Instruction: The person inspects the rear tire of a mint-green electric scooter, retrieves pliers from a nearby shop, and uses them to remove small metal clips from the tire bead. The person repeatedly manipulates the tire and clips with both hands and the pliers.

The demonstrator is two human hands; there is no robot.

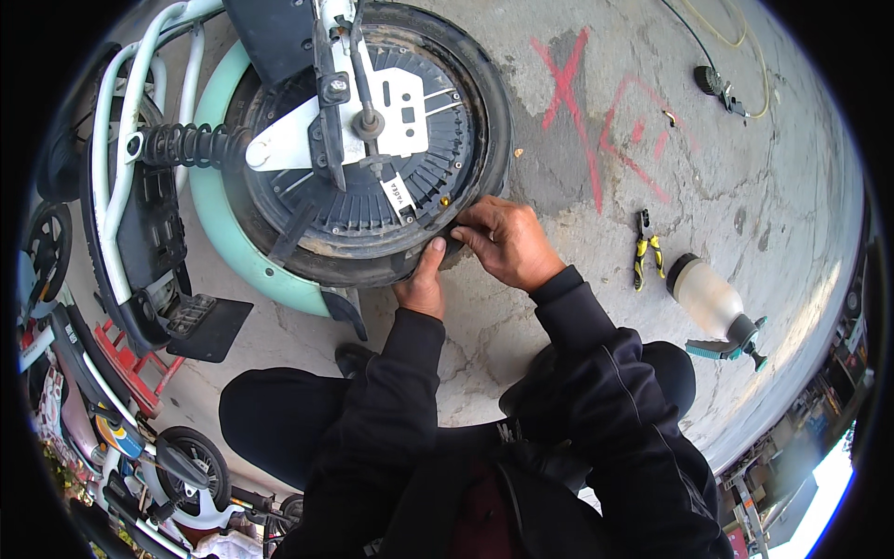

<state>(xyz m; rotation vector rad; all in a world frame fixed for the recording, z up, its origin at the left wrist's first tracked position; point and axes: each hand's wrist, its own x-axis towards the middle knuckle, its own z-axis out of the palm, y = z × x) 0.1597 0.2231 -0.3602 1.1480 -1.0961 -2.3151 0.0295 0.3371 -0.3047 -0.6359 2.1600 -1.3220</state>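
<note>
A scooter wheel (433,112) with a black tire (368,268) and ribbed hub fills the upper middle, beside a mint mudguard (219,210). My left hand (421,284) grips the tire's lower edge, thumb up on the sidewall and fingers hidden beneath. My right hand (507,247) is at the tire's lower right, thumb and forefinger pinched together at the rim; whatever is between them is hidden. A small brass-coloured piece (445,201) shows on the wheel just above that hand.
Yellow-black pliers (643,247) and a pump sprayer (708,298) lie on the cracked concrete to the right. An air hose with a gauge (708,80) is at upper right. Other scooters (191,466) crowd the lower left, near a red metal stand (126,363).
</note>
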